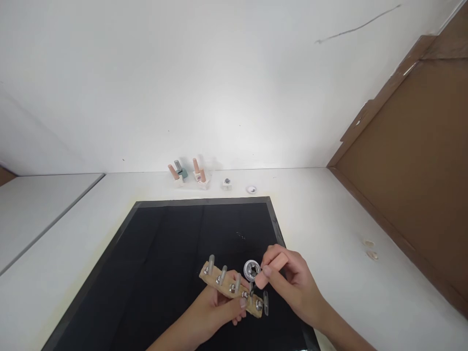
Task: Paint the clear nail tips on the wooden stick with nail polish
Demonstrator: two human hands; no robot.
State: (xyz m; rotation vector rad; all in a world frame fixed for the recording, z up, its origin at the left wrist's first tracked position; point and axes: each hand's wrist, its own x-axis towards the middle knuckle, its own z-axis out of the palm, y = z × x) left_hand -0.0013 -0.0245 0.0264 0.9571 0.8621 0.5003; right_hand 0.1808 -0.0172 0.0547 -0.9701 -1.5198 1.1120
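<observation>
My left hand (221, 307) grips a tan strip-shaped nail stand (224, 285) from below, thumb on its near edge. Along the strip, several greyish, see-through false nail tips (224, 273) stand on round metal mounts. Between the fingers of my right hand (288, 278) is a peach nail polish brush cap (271, 271), slanting down to the left. Its dark brush end is close to a nail tip towards the strip's right end; whether they touch I cannot tell. Just beyond the stand sits a small round white-rimmed dish (252, 270) with shiny silver contents.
A black mat (164, 263) with a grey border lies on the white table (321, 214). Several nail polish bottles (203, 181) stand by the back wall, with an uncapped bottle (227, 184) and a small round lid (251, 189) beside them. A brown cardboard panel (409, 170) rises at right.
</observation>
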